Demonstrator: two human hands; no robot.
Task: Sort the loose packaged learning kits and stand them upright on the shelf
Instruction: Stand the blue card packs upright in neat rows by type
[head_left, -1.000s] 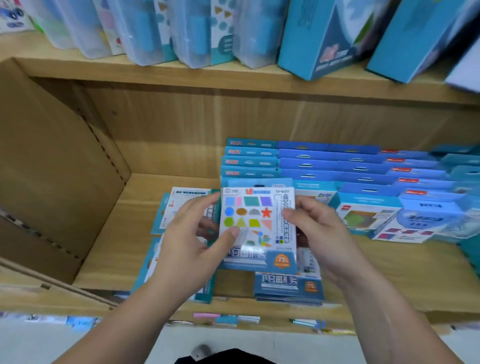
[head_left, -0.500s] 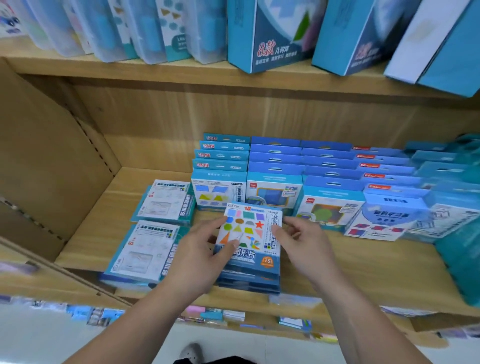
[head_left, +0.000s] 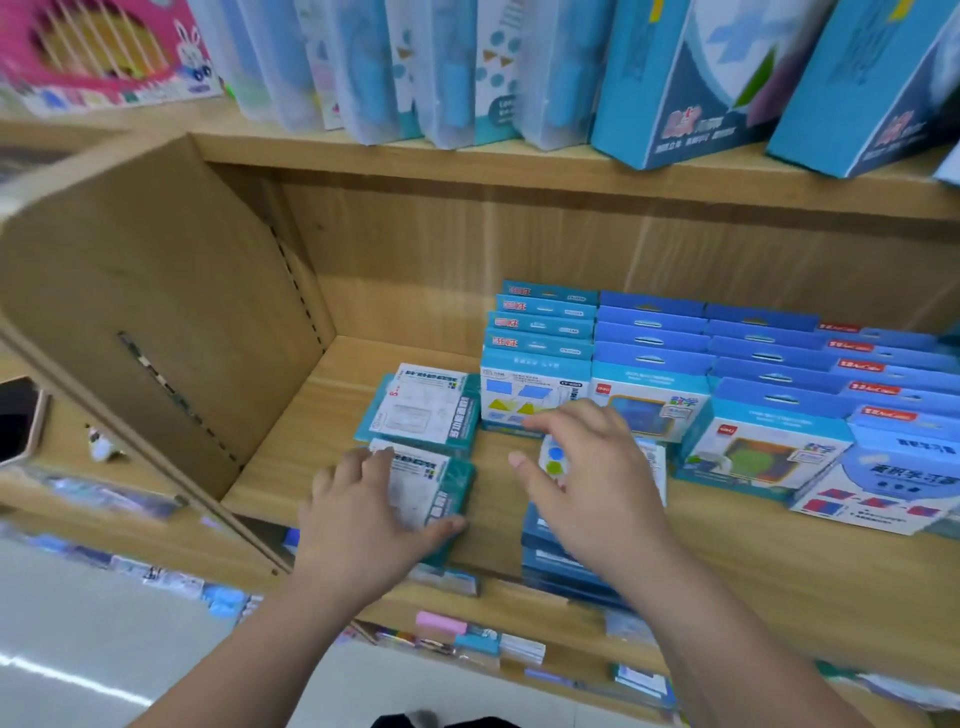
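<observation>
The left hand (head_left: 363, 512) lay spread flat on the front teal kit (head_left: 431, 493), fingers (head_left: 382, 457) open, thumb against its near right edge. That flat, glossy cardboard pack lay on the shelf (head_left: 322, 415), long axis running away from the person. The right hand (head_left: 587, 478) hovered open over the blue stack (head_left: 550, 561) just right of it

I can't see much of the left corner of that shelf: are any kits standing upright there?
No: the two teal kits there lie flat, and the left hand rests on the nearer one.
</observation>
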